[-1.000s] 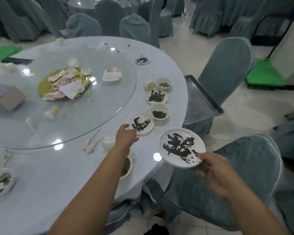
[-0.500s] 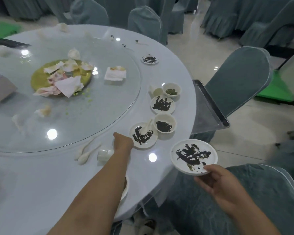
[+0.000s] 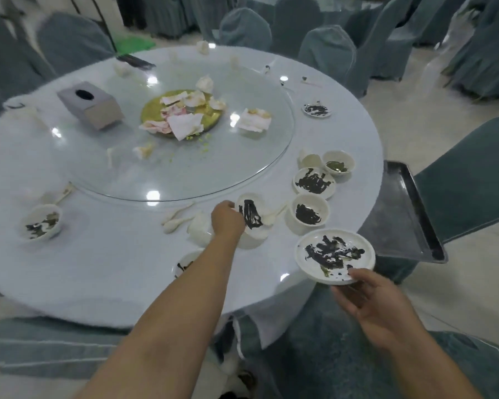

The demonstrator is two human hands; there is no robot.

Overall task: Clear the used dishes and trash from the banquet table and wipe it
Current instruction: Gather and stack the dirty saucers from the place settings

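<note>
Dirty plates everywhere on this one. Left hand (image 3: 227, 219) has a grip on the near edge of a small sauce-smeared plate (image 3: 252, 216) and has it tilted up off the table (image 3: 104, 272), a white spoon (image 3: 275, 216) lying in it. Right hand (image 3: 378, 305) is pinching the rim of a bigger plate (image 3: 335, 254) streaked with dark sauce, held level just past the table edge.

Right beside the tilted plate sit a bowl (image 3: 308, 213) with dark residue, another smeared plate (image 3: 314, 181) and a small bowl (image 3: 338, 165) with greenish bits. Two more white spoons (image 3: 176, 220) lie just left of the hand. Further in, the glass turntable (image 3: 185, 168) carries a gold dish (image 3: 182, 110) heaped with crumpled napkins, plus a grey tissue box (image 3: 91, 106). Off to the right, a metal tray (image 3: 401, 220) rests on a covered chair (image 3: 467, 174) near the table.
</note>
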